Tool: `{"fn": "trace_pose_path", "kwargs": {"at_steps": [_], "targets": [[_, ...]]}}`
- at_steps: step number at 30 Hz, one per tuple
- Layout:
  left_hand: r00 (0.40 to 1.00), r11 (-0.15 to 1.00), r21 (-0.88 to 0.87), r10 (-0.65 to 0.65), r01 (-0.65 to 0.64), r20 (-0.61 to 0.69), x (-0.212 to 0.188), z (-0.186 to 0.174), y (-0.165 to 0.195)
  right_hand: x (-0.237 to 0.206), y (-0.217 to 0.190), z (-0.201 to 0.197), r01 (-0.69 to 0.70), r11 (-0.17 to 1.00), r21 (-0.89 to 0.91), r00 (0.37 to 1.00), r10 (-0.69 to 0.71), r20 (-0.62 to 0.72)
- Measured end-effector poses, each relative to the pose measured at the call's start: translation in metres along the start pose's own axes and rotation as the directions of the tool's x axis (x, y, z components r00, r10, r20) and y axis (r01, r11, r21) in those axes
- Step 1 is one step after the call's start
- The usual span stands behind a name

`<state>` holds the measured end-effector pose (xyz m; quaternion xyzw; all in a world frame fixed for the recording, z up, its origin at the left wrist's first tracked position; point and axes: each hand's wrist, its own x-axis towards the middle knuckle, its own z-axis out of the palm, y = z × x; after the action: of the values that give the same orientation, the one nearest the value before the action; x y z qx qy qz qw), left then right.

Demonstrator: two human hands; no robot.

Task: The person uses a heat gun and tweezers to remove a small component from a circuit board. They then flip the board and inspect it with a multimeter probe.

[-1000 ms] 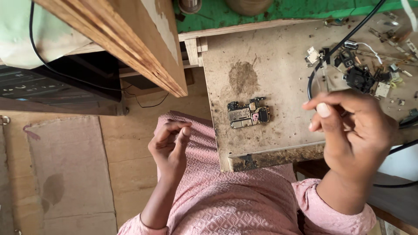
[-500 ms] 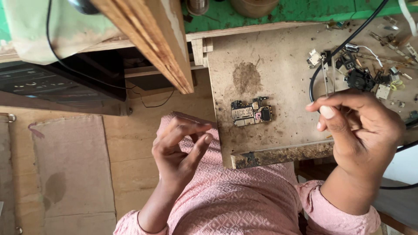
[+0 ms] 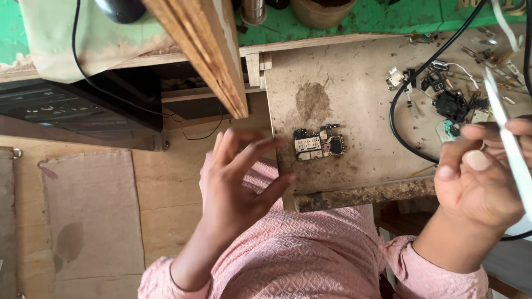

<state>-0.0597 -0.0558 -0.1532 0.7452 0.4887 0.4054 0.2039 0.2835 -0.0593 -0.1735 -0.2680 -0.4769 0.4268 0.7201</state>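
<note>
My left hand (image 3: 241, 177) hovers over my pink-clad lap, fingers spread, holding nothing, just left of the worn brown work board (image 3: 360, 99). A small dark phone circuit board (image 3: 320, 143) lies flat near the work board's front edge, a short way right of my left fingertips. My right hand (image 3: 483, 177) is at the right edge, fingers closed around thin white tweezers (image 3: 507, 122) that point up and away from me. A black cable (image 3: 410, 88) loops across the board between the circuit board and my right hand.
A heap of small electronic parts and screws (image 3: 454, 94) lies at the board's far right. A wooden plank (image 3: 205, 50) slants overhead at upper centre. Green surface with round containers (image 3: 321, 11) is beyond the board. Plywood floor and a cloth mat (image 3: 88, 210) are at left.
My left hand has opened its fingers and moved up toward the work board. My right hand has shifted right and lower, and the white tweezers now show clearly in it.
</note>
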Motion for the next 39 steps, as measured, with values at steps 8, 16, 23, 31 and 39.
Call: {"fn": "trace_pose_path", "kwargs": {"at_steps": [8,16,23,31,39], "targets": [[0.98,0.996,0.083,0.024,-0.041,0.197,0.03,-0.004,0.009,-0.001,-0.004,0.011,-0.116,0.977,-0.181,0.979,0.142,0.143],[0.987,0.995,0.044,-0.096,0.091,0.128,0.018,-0.009,0.013,0.023,-0.002,0.029,-0.214,0.934,-0.286,0.95,0.267,0.161],[0.982,0.987,0.111,-0.134,0.12,0.132,0.009,-0.013,0.012,0.042,-0.013,0.056,-0.12,0.833,-0.54,0.947,0.259,0.189],[0.991,0.994,-0.079,-0.067,0.076,0.119,0.008,-0.011,0.009,0.058,-0.019,0.069,0.093,0.657,-0.748,0.903,0.261,0.341],[0.994,0.997,-0.077,0.007,0.002,0.113,0.018,-0.006,0.009,0.057,-0.018,0.062,0.108,0.654,-0.749,0.891,0.27,0.365]]}}
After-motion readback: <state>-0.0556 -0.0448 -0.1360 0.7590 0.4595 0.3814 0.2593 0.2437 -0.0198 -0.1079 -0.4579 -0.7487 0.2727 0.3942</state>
